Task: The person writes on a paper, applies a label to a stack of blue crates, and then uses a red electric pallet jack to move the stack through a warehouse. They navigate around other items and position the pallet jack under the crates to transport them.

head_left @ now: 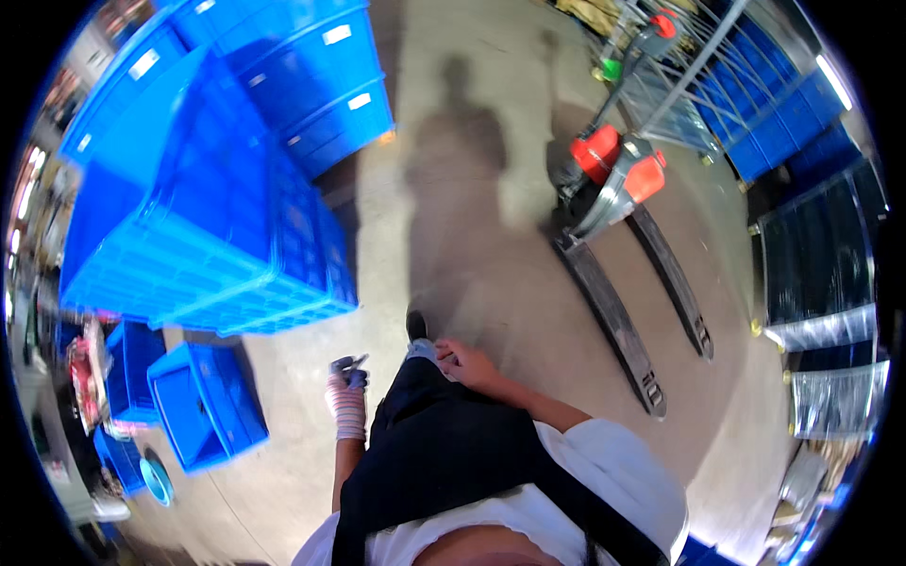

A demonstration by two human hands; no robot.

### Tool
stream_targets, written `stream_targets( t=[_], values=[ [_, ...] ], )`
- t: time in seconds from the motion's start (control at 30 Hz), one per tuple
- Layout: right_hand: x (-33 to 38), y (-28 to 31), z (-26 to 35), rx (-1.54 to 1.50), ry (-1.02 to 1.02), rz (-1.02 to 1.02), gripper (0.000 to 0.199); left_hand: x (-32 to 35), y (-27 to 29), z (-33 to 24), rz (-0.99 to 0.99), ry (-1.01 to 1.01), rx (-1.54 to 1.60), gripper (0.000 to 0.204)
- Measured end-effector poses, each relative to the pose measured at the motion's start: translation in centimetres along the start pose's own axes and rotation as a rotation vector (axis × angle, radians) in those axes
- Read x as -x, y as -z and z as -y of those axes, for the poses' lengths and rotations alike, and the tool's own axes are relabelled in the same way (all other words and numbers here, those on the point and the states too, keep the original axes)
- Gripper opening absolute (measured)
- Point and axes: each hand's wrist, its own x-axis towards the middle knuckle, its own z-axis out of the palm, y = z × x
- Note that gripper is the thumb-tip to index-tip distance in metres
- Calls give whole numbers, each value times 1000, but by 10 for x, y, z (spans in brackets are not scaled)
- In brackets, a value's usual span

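Observation:
My left hand [347, 375] hangs beside my body in a striped knit glove with dark grey fingers. Its fingers are loosely bent and somewhat apart, and I make out nothing held in them. Bare, my right hand [462, 364] is closed in front of the dark apron [453, 443]. The fingers curl close to a pale blue-grey patch of cloth [422, 350] above my dark shoe [416, 324]. Whatever those fingers may hold is hidden. Both hands are apart from the crates and the pallet truck.
Large blue plastic crates [203, 217] stand stacked at the left, with smaller blue bins [208, 406] and a light-blue basin [156, 481] nearer. A red and grey pallet truck [613, 179] rests on the floor at the right, forks toward me. Wire cages [684, 85] stand behind it.

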Motion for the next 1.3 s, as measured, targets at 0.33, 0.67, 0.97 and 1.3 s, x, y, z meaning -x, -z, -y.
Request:
stream_targets(
  t=[0.33,0.67,0.97,1.3],
  values=[
    [-46,167,-165,-64,-826,-511,32,-297,-108,-103,270,-382,-798,63],
    [-98,212,-203,-1015,-914,-1013,15,-479,-360,-232,815,-555,-373,28],
    [-258,624,-127,-796,-186,-1447,18,-586,-503,-363,1163,-479,-832,38],
    [-283,893,114,-648,-64,-1788,61,-813,-658,-340,1257,-428,-805,38]
  ],
)
